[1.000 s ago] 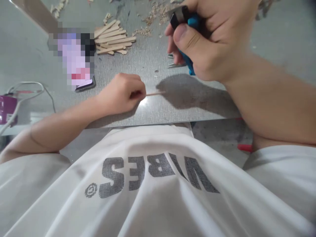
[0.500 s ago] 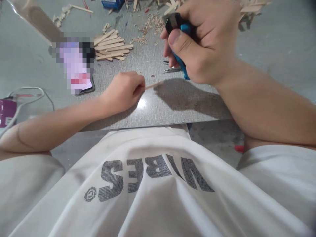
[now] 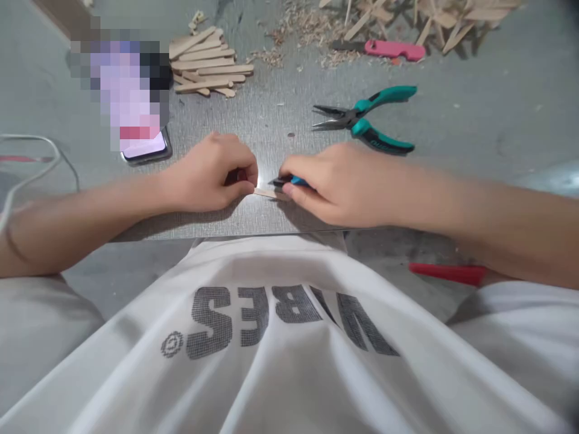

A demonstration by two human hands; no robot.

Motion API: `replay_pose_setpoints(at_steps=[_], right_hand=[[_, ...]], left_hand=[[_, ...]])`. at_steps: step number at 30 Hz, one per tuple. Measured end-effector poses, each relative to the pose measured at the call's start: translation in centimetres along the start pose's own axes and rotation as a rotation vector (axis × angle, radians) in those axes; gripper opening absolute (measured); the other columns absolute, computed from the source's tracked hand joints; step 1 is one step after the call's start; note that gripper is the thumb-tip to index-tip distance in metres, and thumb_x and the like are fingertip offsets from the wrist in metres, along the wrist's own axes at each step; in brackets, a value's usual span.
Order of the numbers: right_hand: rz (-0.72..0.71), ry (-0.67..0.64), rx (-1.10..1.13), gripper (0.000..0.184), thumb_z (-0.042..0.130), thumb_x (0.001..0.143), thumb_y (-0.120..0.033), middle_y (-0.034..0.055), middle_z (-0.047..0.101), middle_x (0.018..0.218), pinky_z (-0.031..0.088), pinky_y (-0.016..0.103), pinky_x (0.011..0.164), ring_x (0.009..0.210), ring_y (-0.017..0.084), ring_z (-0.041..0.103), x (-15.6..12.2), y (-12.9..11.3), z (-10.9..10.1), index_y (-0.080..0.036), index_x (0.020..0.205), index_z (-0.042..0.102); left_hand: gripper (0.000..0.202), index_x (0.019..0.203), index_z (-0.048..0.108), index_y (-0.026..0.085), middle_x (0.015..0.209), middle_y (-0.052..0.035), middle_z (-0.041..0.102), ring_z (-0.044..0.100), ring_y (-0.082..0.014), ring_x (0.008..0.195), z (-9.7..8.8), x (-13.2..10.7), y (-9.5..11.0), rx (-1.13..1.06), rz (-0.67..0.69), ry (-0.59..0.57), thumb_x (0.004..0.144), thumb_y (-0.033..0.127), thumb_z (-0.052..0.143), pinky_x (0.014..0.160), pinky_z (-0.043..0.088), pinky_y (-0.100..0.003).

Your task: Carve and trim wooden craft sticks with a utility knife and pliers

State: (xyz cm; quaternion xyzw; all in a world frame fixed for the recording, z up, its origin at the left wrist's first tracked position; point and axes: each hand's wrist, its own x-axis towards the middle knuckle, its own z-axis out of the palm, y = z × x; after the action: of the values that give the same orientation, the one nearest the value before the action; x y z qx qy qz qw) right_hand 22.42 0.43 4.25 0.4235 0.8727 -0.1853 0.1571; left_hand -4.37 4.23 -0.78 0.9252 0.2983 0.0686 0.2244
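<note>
My left hand is closed over the table, thumb and fingers pinching one end of a thin wooden stick. The stick points to the right, toward my other hand. My right hand is wrapped round a blue and black utility knife; its dark tip lies just above the stick, and most of its body is hidden by my fingers. Whether the blade touches the wood I cannot tell. Beyond my right hand lie needle-nose pliers with green and black handles, their jaws parted and pointing left.
A pile of popsicle sticks lies behind my left hand, beside a partly blurred phone. Farther back are wood shavings, a pink-handled knife and star-like stick pieces. A white cable curves at left. The table edge is near my body.
My right hand has come down from above the table to the stick, bringing the knife beside my left hand. The pliers and pink-handled knife it covered now show.
</note>
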Motion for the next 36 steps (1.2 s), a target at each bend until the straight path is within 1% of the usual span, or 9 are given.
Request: replay_pose_setpoints(at_steps=[3,5,8,14,18,20,29,32,36], right_hand=[[0.062,-0.122,-0.004,0.042,0.046,0.121,-0.034,0.0095,0.075,0.083,0.031,0.036,0.069,0.065,0.022,0.052,0.4,-1.2,0.6,-0.011,0.135,0.079],[0.073,-0.174,-0.032,0.044,0.044,0.122,-0.036,0.0093,0.074,0.082,0.03,0.036,0.066,0.063,0.022,0.051,0.6,-1.4,0.9,-0.012,0.132,0.079],[0.083,-0.227,-0.079,0.048,0.041,0.123,-0.041,0.0093,0.073,0.08,0.029,0.036,0.065,0.061,0.022,0.049,0.6,-1.3,1.0,-0.014,0.129,0.08],[0.065,-0.266,-0.072,0.054,0.035,0.126,-0.046,0.0084,0.073,0.076,0.027,0.037,0.067,0.057,0.022,0.048,1.1,-1.8,1.2,-0.015,0.133,0.079],[0.071,-0.281,-0.092,0.049,0.038,0.124,-0.04,0.0092,0.076,0.08,0.028,0.037,0.067,0.059,0.024,0.052,1.3,-2.2,1.5,-0.017,0.138,0.079],[0.076,-0.278,-0.101,0.047,0.039,0.123,-0.038,0.0095,0.077,0.081,0.028,0.037,0.066,0.059,0.024,0.053,1.3,-2.3,1.5,-0.018,0.139,0.078],[0.07,-0.227,-0.135,0.034,0.043,0.118,-0.022,0.009,0.075,0.08,0.023,0.038,0.059,0.053,0.022,0.041,0.4,-3.2,1.9,-0.018,0.128,0.076],[0.077,-0.226,-0.165,0.032,0.047,0.112,-0.012,0.009,0.074,0.08,0.022,0.038,0.059,0.053,0.021,0.044,0.1,-4.1,1.9,-0.016,0.127,0.075],[0.111,-0.272,-0.239,0.039,0.051,0.1,0.002,0.0082,0.074,0.079,0.026,0.035,0.06,0.052,0.019,0.048,0.1,-5.3,1.4,-0.014,0.125,0.076]], left_hand=[[0.026,0.1,0.081,0.025,0.095,-0.0073,0.086,0.078,-0.0275,0.1,0.5,-0.6,0.5,0.019,0.016,-0.039,0.11,0.029,0.058,0.098,0.053,-0.045],[0.032,0.103,0.082,0.025,0.1,-0.0089,0.086,0.077,-0.0286,0.102,0.8,-1.1,1.0,0.037,0.016,-0.039,0.114,0.029,0.052,0.096,0.051,-0.047],[0.033,0.106,0.083,0.026,0.105,-0.0098,0.086,0.077,-0.0294,0.105,1.2,-1.6,1.6,0.075,0.014,-0.019,0.117,0.033,0.052,0.095,0.051,-0.046],[0.032,0.103,0.088,0.028,0.105,-0.0094,0.087,0.079,-0.031,0.105,1.9,-1.6,1.7,0.064,0.024,-0.011,0.109,0.022,0.058,0.096,0.054,-0.048],[0.03,0.096,0.085,0.028,0.101,-0.0079,0.087,0.081,-0.0296,0.104,2.3,-1.5,1.6,0.04,0.034,0.047,0.11,0.022,0.058,0.094,0.054,-0.047],[0.031,0.096,0.083,0.027,0.101,-0.0083,0.087,0.081,-0.0297,0.102,2.4,-1.4,1.6,0.052,0.047,0.047,0.112,0.023,0.056,0.093,0.053,-0.048],[0.029,0.093,0.08,0.026,0.098,-0.0069,0.087,0.079,-0.0292,0.097,2.7,-1.4,1.5,0.069,0.071,0.071,0.11,0.021,0.056,0.088,0.051,-0.048],[0.03,0.092,0.081,0.027,0.095,-0.0066,0.085,0.079,-0.0285,0.096,2.7,-1.3,1.6,0.036,0.059,0.059,0.108,0.018,0.057,0.09,0.053,-0.046],[0.032,0.091,0.082,0.025,0.095,-0.0083,0.084,0.08,-0.0293,0.096,2.6,-1.1,1.8,0.01,0.041,0.042,0.105,0.015,0.056,0.093,0.054,-0.048]])
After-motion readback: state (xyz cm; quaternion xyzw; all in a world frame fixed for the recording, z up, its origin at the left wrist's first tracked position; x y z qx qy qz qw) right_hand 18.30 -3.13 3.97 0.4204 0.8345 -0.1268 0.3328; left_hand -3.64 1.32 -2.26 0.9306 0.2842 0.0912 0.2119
